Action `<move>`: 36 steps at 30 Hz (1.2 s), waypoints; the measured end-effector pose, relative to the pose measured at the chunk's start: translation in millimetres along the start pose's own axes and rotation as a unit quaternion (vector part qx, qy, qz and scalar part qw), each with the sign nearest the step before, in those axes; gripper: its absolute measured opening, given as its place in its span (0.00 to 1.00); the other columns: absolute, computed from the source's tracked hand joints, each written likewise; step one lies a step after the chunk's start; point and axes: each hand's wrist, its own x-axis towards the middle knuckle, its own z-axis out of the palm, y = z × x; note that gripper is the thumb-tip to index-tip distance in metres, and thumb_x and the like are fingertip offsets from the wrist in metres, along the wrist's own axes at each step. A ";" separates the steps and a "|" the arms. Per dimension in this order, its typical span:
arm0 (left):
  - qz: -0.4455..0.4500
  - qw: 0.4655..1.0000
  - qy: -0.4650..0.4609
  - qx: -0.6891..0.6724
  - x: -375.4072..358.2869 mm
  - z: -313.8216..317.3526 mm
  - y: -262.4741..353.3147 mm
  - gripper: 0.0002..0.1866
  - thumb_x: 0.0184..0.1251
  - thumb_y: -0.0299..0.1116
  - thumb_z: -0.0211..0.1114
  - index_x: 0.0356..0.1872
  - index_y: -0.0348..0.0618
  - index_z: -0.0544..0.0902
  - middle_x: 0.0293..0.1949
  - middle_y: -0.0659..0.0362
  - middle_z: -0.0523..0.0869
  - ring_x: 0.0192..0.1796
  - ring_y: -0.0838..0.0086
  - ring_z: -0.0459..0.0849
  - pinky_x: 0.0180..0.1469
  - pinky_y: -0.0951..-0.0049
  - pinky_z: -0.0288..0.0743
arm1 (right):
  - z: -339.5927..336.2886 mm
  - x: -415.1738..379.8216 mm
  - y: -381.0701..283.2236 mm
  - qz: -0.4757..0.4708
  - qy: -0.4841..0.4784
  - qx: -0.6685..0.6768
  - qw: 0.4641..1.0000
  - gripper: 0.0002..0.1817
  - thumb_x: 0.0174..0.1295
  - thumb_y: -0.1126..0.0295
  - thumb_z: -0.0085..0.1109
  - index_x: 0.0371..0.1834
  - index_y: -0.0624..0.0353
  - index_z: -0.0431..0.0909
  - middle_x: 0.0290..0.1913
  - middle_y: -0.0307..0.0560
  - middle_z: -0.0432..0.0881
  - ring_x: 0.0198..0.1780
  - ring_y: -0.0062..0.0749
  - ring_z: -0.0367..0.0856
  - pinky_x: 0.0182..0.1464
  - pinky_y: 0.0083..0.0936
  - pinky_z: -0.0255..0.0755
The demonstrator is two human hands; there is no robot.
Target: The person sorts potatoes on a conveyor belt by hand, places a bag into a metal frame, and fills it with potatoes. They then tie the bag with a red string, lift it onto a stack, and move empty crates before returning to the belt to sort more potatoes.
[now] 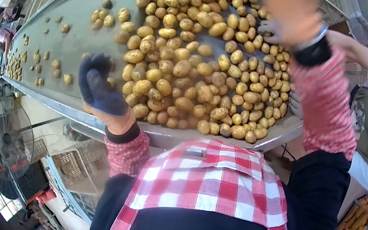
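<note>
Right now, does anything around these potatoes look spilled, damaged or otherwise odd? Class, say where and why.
Nothing looks plainly spilled: the potatoes lie on the grey surface. One slight oddity is the dark potato, left of the main mass, duller than the yellow ones near it; dirt or damage, I cannot tell.

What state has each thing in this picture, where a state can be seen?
Potatoes: loose, crowded toward the right, scattered toward the left
Grey surface: partly bare
Left hand: gloved, at the crowd's left edge; grip unclear
Right hand: blurred, partly cut off by the top edge; grip unclear
Fan: caged; running or stopped, unclear
Checked apron: worn
</note>
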 end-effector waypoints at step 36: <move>-0.132 0.920 -0.308 0.204 74.7 -97.1 5.8 0.29 0.76 0.30 0.60 0.74 0.39 0.65 0.72 0.51 0.69 0.72 0.65 0.70 0.71 0.67 0.66 | 158.9 -100.8 -45.0 0.032 -0.051 0.063 0.996 0.20 0.67 0.70 0.58 0.62 0.51 0.79 0.62 0.49 0.81 0.65 0.44 0.77 0.69 0.38 0.70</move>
